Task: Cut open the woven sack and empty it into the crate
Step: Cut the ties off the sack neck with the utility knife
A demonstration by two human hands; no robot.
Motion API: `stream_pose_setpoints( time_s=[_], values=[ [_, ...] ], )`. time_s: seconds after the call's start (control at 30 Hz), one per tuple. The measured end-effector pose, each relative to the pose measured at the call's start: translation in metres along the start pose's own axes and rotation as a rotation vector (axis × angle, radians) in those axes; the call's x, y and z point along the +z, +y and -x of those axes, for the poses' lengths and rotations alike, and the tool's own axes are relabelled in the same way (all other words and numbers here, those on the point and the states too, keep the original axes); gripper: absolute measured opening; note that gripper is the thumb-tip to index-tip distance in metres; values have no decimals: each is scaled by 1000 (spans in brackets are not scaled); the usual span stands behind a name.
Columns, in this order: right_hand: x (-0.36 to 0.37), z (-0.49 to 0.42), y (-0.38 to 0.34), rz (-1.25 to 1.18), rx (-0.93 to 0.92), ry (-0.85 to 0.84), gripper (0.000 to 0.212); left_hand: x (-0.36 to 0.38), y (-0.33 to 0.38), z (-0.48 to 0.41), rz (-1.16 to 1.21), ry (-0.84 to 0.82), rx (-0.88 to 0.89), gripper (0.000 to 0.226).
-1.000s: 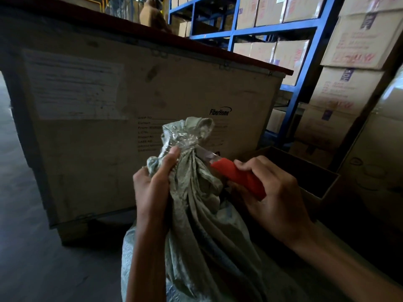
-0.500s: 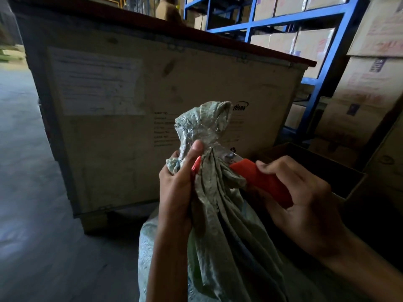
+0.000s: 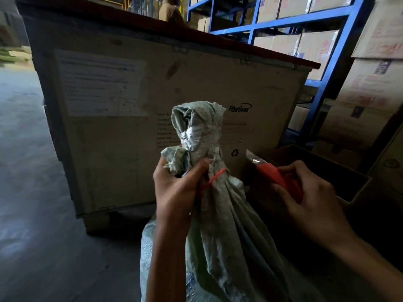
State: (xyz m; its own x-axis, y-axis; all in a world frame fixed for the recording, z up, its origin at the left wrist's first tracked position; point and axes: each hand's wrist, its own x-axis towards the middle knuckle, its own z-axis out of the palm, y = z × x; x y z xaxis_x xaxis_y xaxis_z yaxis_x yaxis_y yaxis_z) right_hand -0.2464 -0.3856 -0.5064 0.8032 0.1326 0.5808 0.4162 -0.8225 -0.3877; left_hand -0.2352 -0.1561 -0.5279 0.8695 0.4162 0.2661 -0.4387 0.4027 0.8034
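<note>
A grey-green woven sack stands upright in front of me, its neck bunched and wrapped in clear tape. A red tie hangs loose at the neck. My left hand grips the neck just below the taped part. My right hand holds a red utility knife with its blade out, a short way to the right of the sack and apart from it. An open dark cardboard box sits low at the right, behind the knife.
A large plywood crate with a red lid and pasted labels stands straight ahead. Blue racking with stacked cartons fills the right. Bare concrete floor stretches to the left. A person sits far behind the crate.
The knife has pulled back to the right, away from the sack's neck where its blade was pressed. The red tie now hangs loose. My left hand keeps its grip.
</note>
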Motion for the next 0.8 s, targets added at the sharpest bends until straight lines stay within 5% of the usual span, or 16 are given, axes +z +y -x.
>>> stream_pose_setpoints(
  time_s=[0.27,0.63,0.8],
  values=[
    [-13,3,-19,-2,-172,92,38,-8,-2,-4,-82,117,111,36],
    [-15,4,-32,43,-277,79,43,-9,-2,-2,-207,37,216,38],
    [-19,4,-33,69,-276,88,44,-10,-5,-1,-248,18,200,22]
  ],
)
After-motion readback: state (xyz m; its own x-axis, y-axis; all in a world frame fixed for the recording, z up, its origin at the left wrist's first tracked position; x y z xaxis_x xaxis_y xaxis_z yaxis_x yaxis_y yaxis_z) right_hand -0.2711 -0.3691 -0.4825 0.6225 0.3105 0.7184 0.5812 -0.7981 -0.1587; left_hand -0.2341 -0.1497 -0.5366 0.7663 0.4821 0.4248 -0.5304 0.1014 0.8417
